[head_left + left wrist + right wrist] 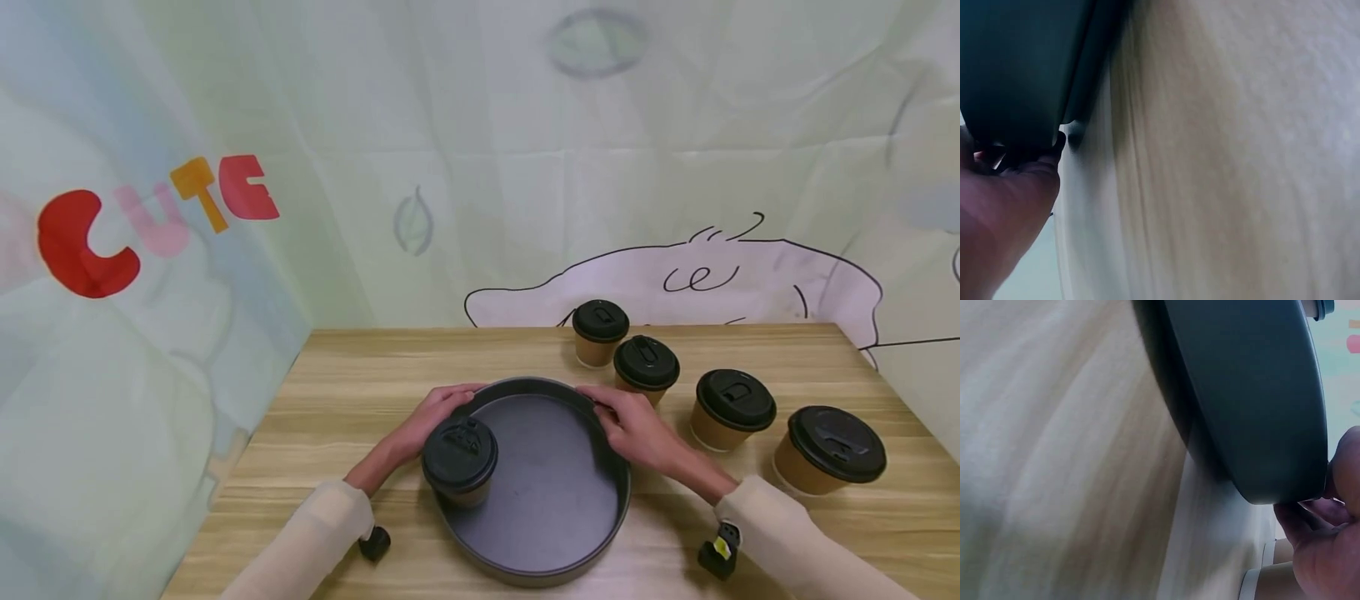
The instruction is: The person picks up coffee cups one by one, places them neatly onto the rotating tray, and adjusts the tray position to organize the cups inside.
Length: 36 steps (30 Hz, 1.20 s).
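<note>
A round dark grey baking pan lies between my two hands at the middle of the wooden table. My left hand grips its far left rim, and my right hand grips the far right rim. Inside the pan, against the left wall, stands a brown paper coffee cup with a black lid. In the right wrist view, my thumb is over the edge and my fingers are at the outer wall of the pan. The left wrist view shows my fingers at the pan's edge, partly hidden in shadow.
Several lidded paper cups stand in a slanting row on the right, from the far cup to the near cup. One cup is close behind my right hand. A printed curtain hangs behind the wooden table.
</note>
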Each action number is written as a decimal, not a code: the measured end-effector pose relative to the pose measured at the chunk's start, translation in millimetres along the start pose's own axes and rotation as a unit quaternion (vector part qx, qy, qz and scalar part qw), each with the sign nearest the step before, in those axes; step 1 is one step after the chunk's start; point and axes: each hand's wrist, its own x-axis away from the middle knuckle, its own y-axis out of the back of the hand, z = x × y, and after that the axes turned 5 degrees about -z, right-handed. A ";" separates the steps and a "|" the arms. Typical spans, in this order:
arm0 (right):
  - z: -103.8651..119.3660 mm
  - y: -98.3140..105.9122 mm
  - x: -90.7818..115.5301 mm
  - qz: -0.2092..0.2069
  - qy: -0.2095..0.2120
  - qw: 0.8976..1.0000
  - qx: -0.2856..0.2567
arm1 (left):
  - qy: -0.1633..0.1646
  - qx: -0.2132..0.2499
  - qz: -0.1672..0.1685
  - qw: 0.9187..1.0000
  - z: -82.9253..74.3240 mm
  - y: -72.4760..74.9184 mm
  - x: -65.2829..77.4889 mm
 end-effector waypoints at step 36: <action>-3.3 0.7 48.7 -0.064 -0.044 0.991 -0.105 | -0.010 0.048 0.015 0.999 4.5 2.8 -4.0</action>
